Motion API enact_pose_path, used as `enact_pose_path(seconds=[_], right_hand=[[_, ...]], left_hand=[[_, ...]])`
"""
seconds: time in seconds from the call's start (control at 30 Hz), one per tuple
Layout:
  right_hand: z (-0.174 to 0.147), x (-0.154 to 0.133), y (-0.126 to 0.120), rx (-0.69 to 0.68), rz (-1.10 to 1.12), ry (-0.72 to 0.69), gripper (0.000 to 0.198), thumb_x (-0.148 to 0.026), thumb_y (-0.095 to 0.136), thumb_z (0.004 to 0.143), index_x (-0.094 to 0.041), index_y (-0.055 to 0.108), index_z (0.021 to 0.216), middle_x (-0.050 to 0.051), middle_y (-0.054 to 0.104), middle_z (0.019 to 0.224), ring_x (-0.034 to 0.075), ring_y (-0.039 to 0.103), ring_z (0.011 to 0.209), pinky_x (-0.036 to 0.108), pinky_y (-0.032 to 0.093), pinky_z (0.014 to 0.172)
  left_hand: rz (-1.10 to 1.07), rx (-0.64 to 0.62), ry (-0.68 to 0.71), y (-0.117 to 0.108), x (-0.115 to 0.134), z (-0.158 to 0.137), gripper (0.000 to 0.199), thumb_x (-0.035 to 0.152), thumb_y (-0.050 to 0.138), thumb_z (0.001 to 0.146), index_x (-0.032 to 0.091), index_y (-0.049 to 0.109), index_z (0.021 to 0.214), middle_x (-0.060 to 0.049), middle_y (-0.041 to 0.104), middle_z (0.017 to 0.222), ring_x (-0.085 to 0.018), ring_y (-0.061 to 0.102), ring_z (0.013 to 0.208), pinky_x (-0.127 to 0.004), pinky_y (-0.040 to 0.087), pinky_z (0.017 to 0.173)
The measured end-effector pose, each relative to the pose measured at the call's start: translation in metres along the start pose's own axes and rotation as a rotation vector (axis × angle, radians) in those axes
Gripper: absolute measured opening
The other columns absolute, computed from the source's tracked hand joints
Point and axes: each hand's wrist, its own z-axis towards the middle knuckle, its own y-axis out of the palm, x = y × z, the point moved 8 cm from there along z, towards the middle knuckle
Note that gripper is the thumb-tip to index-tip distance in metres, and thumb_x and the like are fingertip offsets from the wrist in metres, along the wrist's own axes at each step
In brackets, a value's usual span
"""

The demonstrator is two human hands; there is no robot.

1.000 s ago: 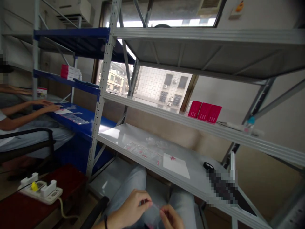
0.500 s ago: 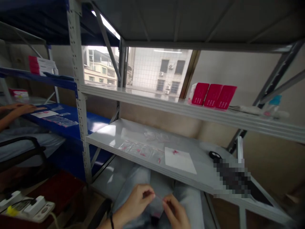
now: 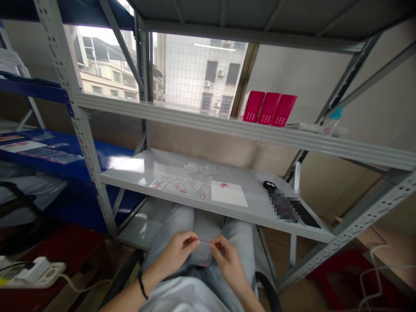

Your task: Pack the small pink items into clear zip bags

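Note:
Above my lap, a small clear plastic zip bag (image 3: 204, 252) hangs with its top edge stretched between both hands. My left hand (image 3: 182, 248) pinches one top corner between thumb and fingertips. The other corner is pinched by my right hand (image 3: 225, 252). Small pinkish-red pieces show at the bottom of the bag; their kind is too small to tell. On the grey shelf ahead, several similar clear bags (image 3: 177, 186) with small red pieces lie in a row. Beside them, a white sheet of paper (image 3: 229, 195) carries a few small red pieces (image 3: 224, 185).
More clear bags (image 3: 199, 169) lie farther back on the grey shelf (image 3: 126, 177). A black round object (image 3: 269, 185) is at its right, near a blurred-out item. Red boxes (image 3: 271, 108) stand on the upper shelf. A power strip (image 3: 42, 275) sits low at left.
My view has shifted, so the shelves appear higher and farther left. Both hands keep their pinch on the bag, its top edge now more level. The co-worker's hands at left have left the view.

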Motion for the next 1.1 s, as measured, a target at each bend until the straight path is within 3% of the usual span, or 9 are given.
enact_pose_path(seconds=[0.23,0.57,0.8,1.1], right_hand=[[0.010,0.009,0.000,0.044,-0.047,0.003,0.031,-0.044,0.052,0.094,-0.019,0.059,0.077,0.000,0.055,0.070,0.015,0.049,0.064,0.025,0.037,0.059],[0.005,0.012,-0.001,0.051,0.023,-0.005,0.028,-0.044,0.054,0.094,-0.019,0.061,0.082,0.001,0.057,0.074,0.015,0.051,0.067,0.025,0.039,0.060],[0.007,0.012,-0.004,0.074,0.010,-0.019,0.027,-0.041,0.057,0.092,-0.019,0.062,0.076,0.000,0.057,0.072,0.015,0.051,0.067,0.025,0.037,0.061],[0.008,0.001,0.004,-0.029,0.010,-0.050,0.028,-0.040,0.055,0.094,-0.019,0.064,0.079,0.001,0.056,0.075,0.015,0.051,0.070,0.025,0.037,0.064]], left_hand=[[-0.024,0.013,-0.003,0.000,-0.012,0.014,0.025,0.040,0.059,0.087,0.020,0.071,0.079,-0.001,0.065,0.070,-0.017,0.057,0.069,-0.022,0.040,0.063],[-0.037,0.032,-0.006,-0.002,-0.012,0.006,0.023,0.040,0.062,0.087,0.020,0.071,0.084,-0.002,0.064,0.071,-0.016,0.057,0.068,-0.022,0.041,0.061],[0.016,0.032,0.028,-0.004,-0.010,0.010,0.026,0.037,0.058,0.089,0.018,0.071,0.077,-0.002,0.064,0.068,-0.016,0.058,0.066,-0.021,0.042,0.061],[0.046,-0.014,-0.009,0.001,-0.009,0.009,0.021,0.036,0.061,0.087,0.019,0.072,0.082,-0.002,0.069,0.074,-0.016,0.062,0.071,-0.021,0.045,0.066]])
